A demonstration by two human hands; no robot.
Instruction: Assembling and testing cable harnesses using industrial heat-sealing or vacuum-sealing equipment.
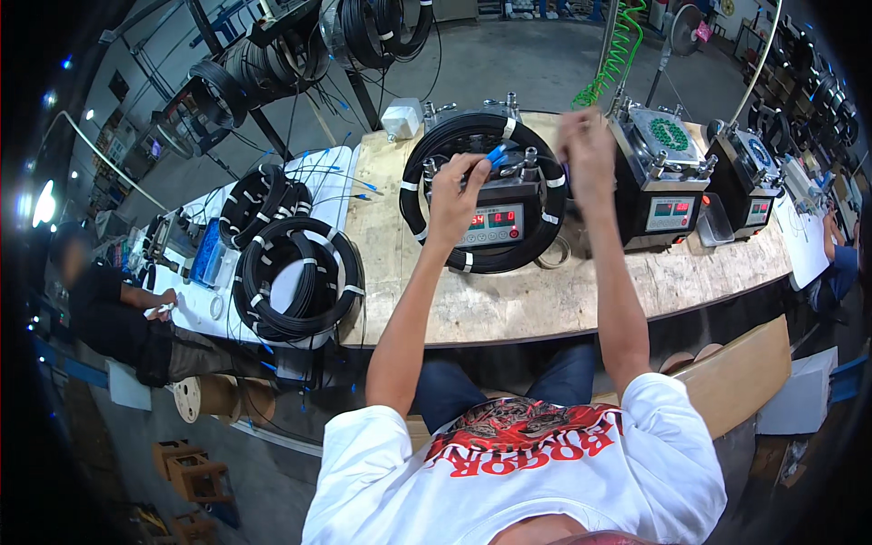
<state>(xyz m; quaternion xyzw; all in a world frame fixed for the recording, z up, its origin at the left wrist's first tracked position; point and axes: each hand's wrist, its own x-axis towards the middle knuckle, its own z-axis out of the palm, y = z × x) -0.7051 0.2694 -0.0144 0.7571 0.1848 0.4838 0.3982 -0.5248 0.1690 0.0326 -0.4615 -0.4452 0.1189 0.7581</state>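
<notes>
Black cable wound into a large ring with white ties (pixel 414 202) sits at the front of a box-shaped machine with a lit red-and-green display (pixel 491 229), on a pale plywood tabletop (pixel 391 300); whether it encircles the machine or leans on it, I cannot tell. The winding and tying look done, since white bands grip the ring at several places. The ends appear to be the part in hand: the left hand (pixel 460 184) pinches small bright-blue connector ends (pixel 496 154) between thumb and fingers, above the machine's top. The right hand (pixel 588 150) is raised beside the ring and blurred, so I cannot tell whether its fingers are spread or pressed together. Work on these ends seems unfinished, as they are held up; whether others are seated is hidden. Similar tied black coils (pixel 351 265) are piled to the left; their stage is unclear.
</notes>
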